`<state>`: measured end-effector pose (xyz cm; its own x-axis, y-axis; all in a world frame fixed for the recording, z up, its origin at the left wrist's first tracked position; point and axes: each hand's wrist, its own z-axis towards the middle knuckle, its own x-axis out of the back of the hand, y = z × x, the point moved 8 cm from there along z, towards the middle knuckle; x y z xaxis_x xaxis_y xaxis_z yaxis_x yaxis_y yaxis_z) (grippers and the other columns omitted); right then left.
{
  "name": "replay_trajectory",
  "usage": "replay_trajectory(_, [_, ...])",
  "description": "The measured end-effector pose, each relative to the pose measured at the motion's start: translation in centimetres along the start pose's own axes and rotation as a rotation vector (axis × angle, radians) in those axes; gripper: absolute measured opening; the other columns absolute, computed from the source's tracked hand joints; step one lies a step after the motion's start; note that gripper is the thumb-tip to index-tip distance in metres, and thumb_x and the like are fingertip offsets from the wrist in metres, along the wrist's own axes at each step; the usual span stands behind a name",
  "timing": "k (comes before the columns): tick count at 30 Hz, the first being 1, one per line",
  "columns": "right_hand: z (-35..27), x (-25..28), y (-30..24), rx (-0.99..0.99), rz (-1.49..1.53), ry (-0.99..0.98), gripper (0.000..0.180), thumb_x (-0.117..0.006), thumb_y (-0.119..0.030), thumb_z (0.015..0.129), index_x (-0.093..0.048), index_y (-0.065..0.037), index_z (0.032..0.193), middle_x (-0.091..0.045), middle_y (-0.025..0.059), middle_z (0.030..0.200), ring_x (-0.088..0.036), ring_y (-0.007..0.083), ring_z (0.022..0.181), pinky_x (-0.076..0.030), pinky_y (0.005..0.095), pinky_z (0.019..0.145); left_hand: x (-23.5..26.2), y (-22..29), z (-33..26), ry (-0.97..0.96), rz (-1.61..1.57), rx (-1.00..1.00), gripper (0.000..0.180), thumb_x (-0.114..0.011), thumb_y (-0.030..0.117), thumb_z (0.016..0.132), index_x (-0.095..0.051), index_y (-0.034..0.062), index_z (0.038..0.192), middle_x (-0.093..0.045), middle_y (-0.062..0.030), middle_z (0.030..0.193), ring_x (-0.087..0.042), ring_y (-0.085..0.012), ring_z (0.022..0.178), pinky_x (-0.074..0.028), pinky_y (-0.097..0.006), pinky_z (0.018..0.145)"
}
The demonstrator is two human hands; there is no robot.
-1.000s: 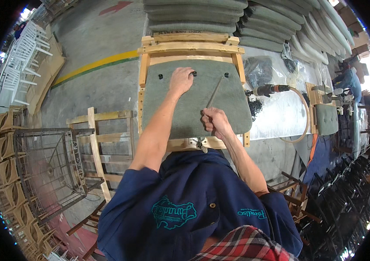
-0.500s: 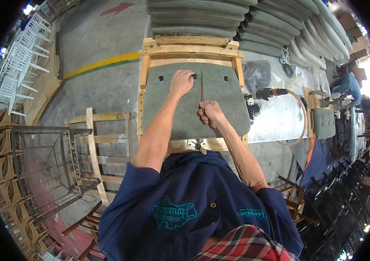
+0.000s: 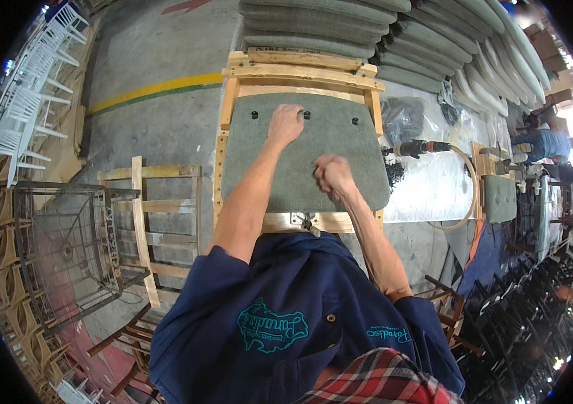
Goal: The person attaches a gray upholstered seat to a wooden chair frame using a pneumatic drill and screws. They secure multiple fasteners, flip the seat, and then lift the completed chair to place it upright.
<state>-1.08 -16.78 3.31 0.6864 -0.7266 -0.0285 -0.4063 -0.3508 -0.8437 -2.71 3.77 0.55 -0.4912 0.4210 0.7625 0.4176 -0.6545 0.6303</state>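
A grey-green upholstered cushion (image 3: 259, 168) lies in front of me on a wooden frame. Across its far part sit three black buttons, one at the left (image 3: 255, 115), one in the middle (image 3: 306, 115) and one at the right (image 3: 355, 121). My left hand (image 3: 288, 123) rests on the cushion, fingers curled and their tips against the middle button. Nearer to me and to the right, my right hand (image 3: 333, 174) is above the cushion with curled fingers, blurred by motion. Whatever it may hold does not show.
The wooden frame (image 3: 306, 71) rises beyond the cushion. Stacked grey cushions (image 3: 313, 30) stand behind it. At the right lies an air tool (image 3: 413, 147) with a hose (image 3: 469, 182). A wooden pallet (image 3: 165, 206) and a wire cage (image 3: 64, 249) are at the left; a person (image 3: 544, 145) is far right.
The thin metal rod that stood out from my right hand no longer shows. My right hand has shifted slightly and now blurs. My left hand stays beside the middle button.
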Motion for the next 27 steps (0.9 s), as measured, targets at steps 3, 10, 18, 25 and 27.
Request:
replay_trajectory(3, [-0.6, -2.2, 1.0, -0.154, 0.021, -0.185, 0.02, -0.045, -0.017, 0.104, -0.054, -0.002, 0.094, -0.048, -0.0002, 0.061, -0.035, 0.0076, 0.041, -0.028, 0.0257, 0.036, 0.3, -0.4, 0.0, 0.01, 0.02, 0.031, 0.035, -0.056, 0.013, 0.089, -0.068, 0.0037, 0.12, -0.066, -0.0118, 0.128, -0.054, -0.0309, 0.124, -0.041, -0.041, 0.11])
replay_trajectory(10, [0.2, 1.7, 0.0, 0.093, 0.263, 0.166, 0.018, -0.048, -0.014, 0.099, -0.058, 0.0, 0.094, -0.05, 0.0011, 0.063, -0.041, 0.0091, 0.043, -0.03, 0.0273, 0.036, 0.0, -0.3, 0.0, 0.03, -0.006, 0.034, 0.035, -0.056, 0.013, 0.088, -0.068, 0.0038, 0.12, -0.065, -0.0133, 0.128, -0.053, -0.0312, 0.125, -0.041, -0.041, 0.11])
replay_trajectory(18, [-0.1, -0.6, 0.4, -0.032, 0.072, -0.005, 0.018, -0.049, -0.015, 0.1, -0.057, 0.0, 0.093, -0.051, 0.0017, 0.063, -0.04, 0.0092, 0.042, -0.029, 0.0277, 0.035, 0.4, -0.4, -0.3, 0.036, -0.001, 0.006, 0.036, -0.057, 0.013, 0.088, -0.067, 0.0031, 0.121, -0.065, -0.0131, 0.127, -0.053, -0.0315, 0.124, -0.042, -0.04, 0.109])
replay_trajectory(25, [0.3, 0.0, 0.4, -0.081, -0.094, -0.092, 0.018, -0.048, -0.015, 0.099, -0.056, -0.001, 0.09, -0.05, 0.0007, 0.061, -0.039, 0.0096, 0.041, -0.028, 0.028, 0.034, 0.4, -0.5, -0.1, 0.062, -0.038, 0.035, 0.036, -0.057, 0.012, 0.086, -0.067, 0.0025, 0.119, -0.066, -0.0164, 0.125, -0.055, -0.0353, 0.121, -0.042, -0.043, 0.107])
replay_trajectory(27, [0.2, -0.5, 1.0, -0.154, -0.108, -0.176, 0.018, -0.048, -0.015, 0.099, -0.056, -0.001, 0.09, -0.049, 0.0005, 0.06, -0.039, 0.0094, 0.041, -0.028, 0.0277, 0.035, 0.4, -0.7, 0.0, 0.056, -0.048, 0.055, 0.036, -0.057, 0.013, 0.086, -0.067, 0.0026, 0.119, -0.065, -0.0161, 0.126, -0.054, -0.0349, 0.123, -0.041, -0.043, 0.108])
